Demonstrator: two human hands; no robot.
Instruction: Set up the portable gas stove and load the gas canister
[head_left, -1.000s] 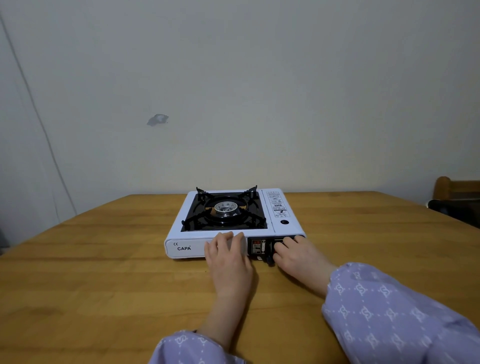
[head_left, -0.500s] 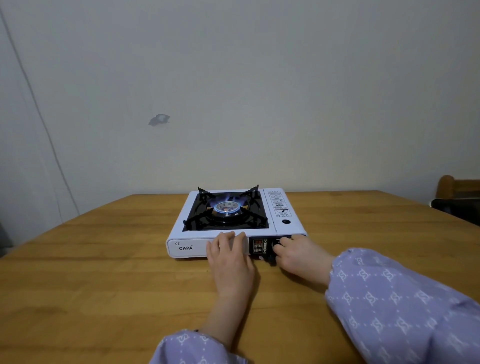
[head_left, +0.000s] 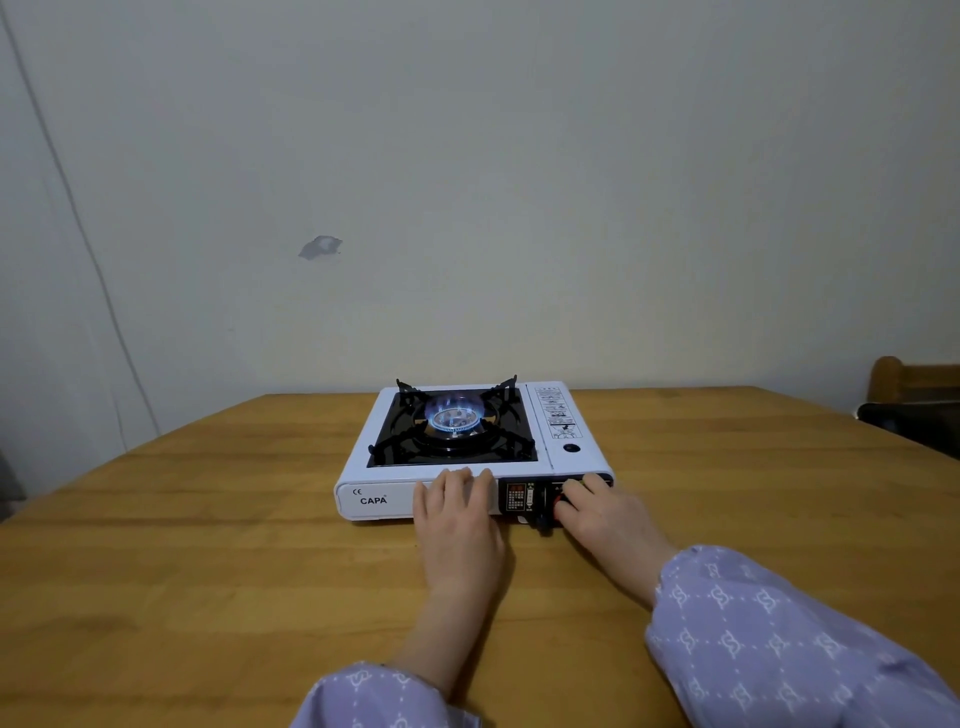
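A white portable gas stove marked CAPA sits on the wooden table. Its burner shows a blue ring of flame inside the black pan support. The canister compartment cover on the right is closed, so the gas canister is hidden. My left hand lies flat, fingers pressed against the stove's front panel. My right hand grips the control knob at the front right, which its fingers mostly cover.
A plain wall stands behind the table. A wooden chair back and a dark object show at the far right edge. Bare tabletop lies on both sides of the stove.
The burner was unlit a second ago and now burns with a blue flame that has grown. My right hand stayed on the knob; my left hand kept still.
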